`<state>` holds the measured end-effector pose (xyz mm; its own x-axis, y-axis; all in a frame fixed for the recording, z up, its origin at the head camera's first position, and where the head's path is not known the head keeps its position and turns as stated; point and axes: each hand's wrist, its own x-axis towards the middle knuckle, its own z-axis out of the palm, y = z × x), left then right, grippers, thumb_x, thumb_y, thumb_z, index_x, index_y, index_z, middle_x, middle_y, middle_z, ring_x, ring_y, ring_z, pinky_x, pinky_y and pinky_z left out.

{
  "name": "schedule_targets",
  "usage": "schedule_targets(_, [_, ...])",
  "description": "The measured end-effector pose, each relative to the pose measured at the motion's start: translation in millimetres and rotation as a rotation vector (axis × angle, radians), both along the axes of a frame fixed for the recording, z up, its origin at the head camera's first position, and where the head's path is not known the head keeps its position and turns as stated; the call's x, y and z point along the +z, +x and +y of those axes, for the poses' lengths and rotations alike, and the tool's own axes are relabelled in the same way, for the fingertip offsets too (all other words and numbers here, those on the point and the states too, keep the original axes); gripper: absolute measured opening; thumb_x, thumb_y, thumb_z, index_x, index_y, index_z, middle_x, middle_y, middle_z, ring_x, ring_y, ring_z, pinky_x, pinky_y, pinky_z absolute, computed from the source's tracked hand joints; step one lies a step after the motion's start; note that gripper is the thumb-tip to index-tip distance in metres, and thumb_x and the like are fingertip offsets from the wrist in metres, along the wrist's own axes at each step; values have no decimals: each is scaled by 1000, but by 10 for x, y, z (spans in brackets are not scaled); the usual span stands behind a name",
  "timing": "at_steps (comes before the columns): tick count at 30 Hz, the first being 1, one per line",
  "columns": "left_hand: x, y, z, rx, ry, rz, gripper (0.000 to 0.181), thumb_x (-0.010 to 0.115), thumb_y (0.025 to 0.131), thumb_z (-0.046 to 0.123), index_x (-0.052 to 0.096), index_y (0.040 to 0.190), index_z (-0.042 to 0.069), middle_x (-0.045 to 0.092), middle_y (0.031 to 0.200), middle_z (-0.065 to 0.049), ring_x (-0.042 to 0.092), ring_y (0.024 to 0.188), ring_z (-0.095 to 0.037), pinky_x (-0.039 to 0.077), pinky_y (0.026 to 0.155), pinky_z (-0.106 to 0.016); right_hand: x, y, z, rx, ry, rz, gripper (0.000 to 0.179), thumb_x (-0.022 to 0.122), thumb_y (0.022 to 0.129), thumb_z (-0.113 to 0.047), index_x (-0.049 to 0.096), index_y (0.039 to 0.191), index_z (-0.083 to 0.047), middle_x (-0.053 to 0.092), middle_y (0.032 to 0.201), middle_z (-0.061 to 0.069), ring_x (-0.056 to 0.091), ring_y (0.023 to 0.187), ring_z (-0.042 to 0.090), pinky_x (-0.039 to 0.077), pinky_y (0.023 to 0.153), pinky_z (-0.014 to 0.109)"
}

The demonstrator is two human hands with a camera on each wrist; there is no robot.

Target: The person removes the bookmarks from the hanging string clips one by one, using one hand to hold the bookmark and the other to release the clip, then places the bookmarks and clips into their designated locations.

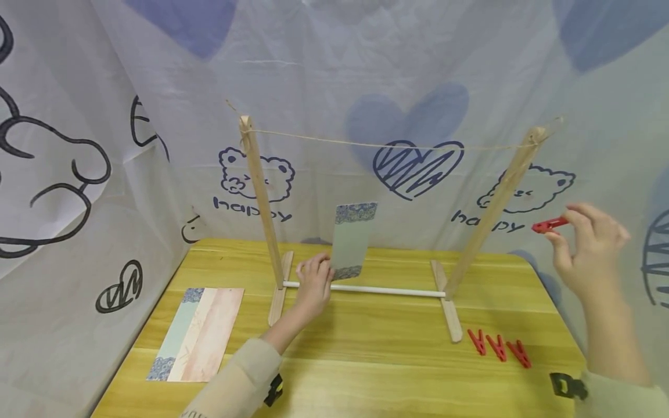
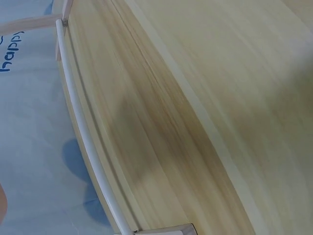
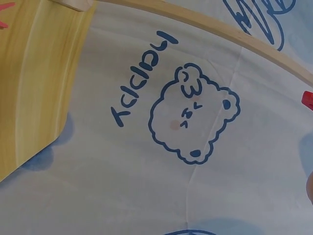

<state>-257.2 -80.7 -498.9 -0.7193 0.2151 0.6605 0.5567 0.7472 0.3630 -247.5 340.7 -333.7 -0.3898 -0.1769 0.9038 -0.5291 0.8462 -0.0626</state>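
In the head view my left hand [image 1: 315,284] pinches the lower left edge of a pale green card [image 1: 352,241] with blue patterned ends. The card stands nearly upright, below a string [image 1: 334,140] tied between two wooden posts. My right hand [image 1: 590,247], beyond the right post, pinches a red clothespin [image 1: 550,224] between thumb and fingers. Just the tip of that clothespin [image 3: 307,100] shows at the right edge of the right wrist view. The left wrist view catches only a sliver of my left hand [image 2: 2,204] and not the card.
The wooden frame's left post [image 1: 263,200] and right post [image 1: 491,215] are joined low down by a white rod [image 1: 389,290]. Several patterned cards [image 1: 211,337] lie overlapping at the table's left. Three more red clothespins [image 1: 496,347] lie at the right. Printed cloth [image 1: 324,75] hangs behind.
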Motion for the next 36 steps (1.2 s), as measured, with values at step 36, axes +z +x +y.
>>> schedule_targets(36, [-238,206,-402,83,77,44,13,43,95,12,47,87,3,48,110,-19,46,100,-36,22,85,-54,-470,234,241,-96,-12,-197,73,35,91,-58,50,107,11,47,118,27,38,109,46,13,98,51])
